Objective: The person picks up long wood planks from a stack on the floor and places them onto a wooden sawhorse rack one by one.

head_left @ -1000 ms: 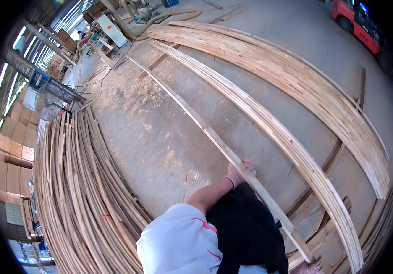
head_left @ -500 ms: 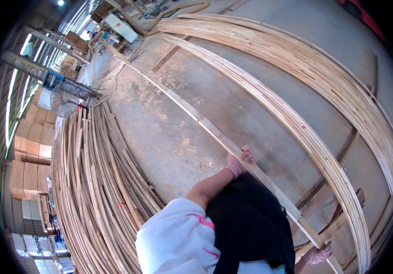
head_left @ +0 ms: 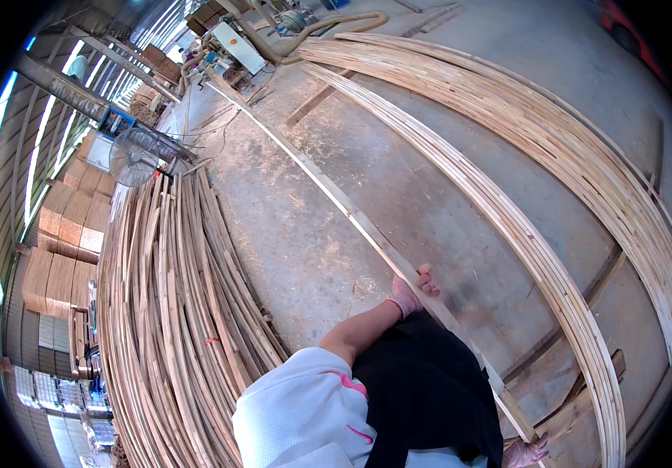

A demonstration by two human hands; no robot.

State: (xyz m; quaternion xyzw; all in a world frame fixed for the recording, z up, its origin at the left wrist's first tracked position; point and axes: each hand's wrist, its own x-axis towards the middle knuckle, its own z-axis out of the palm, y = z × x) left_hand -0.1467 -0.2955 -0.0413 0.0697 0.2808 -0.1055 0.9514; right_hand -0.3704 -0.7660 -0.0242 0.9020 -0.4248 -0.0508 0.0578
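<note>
A long, narrow wooden plank slants from the far upper left, beside the machinery, down to the lower right, passing close along my body. My left hand, in a pinkish work glove, is closed around it, with the fingers curled over its right edge. Farther back, near the lower edge, my gloved right hand grips the near end of the same plank; the picture's rim cuts off part of that hand.
Many rough strips form a large pile on my left. To my right lie a narrow bundle of pale strips and a wider stack, over crosswise timbers. A caged fan and a white cabinet stand farther off.
The surroundings have shifted rightward in the picture as my view turned slightly left. Both hands keep hold of the plank and sit a little lower in view.
</note>
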